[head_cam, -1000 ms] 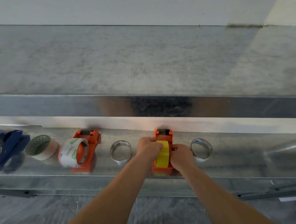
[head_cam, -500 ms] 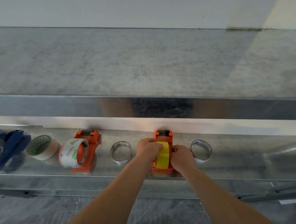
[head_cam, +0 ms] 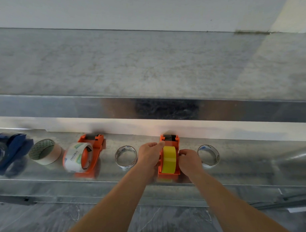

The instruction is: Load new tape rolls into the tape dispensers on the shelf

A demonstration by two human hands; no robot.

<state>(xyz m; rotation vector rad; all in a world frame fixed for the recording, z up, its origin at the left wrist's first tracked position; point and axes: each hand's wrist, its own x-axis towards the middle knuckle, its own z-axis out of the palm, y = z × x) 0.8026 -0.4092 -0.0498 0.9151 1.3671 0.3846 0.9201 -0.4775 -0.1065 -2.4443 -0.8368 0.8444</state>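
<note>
Gripping orange dispenser (head_cam: pixel 169 174) sides, left hand (head_cam: pixel 149 155), right hand (head_cam: pixel 189 159), yellow roll (head_cam: pixel 169 159) inside

Your yellow roll (head_cam: pixel 169 158) stands on edge inside the orange dispenser (head_cam: pixel 168 175); at nine o'clock, a second orange dispenser (head_cam: pixel 96 144) leans, carrying a clear printed roll (head_cam: pixel 74 158).

The person is showing only 2 arms in the head view, and both are appearing bare from the lower edge of the frame up to the fingertips. The left forearm (head_cam: pixel 117 200) and the right forearm (head_cam: pixel 229 200) are looking smooth and slim, broadening toward the camera under the wide lens. The left hand (head_cam: pixel 149 155) is showing its knuckles and thumb. The right hand (head_cam: pixel 189 159) is showing its back, its knuckles forming a rounded ridge.
</note>
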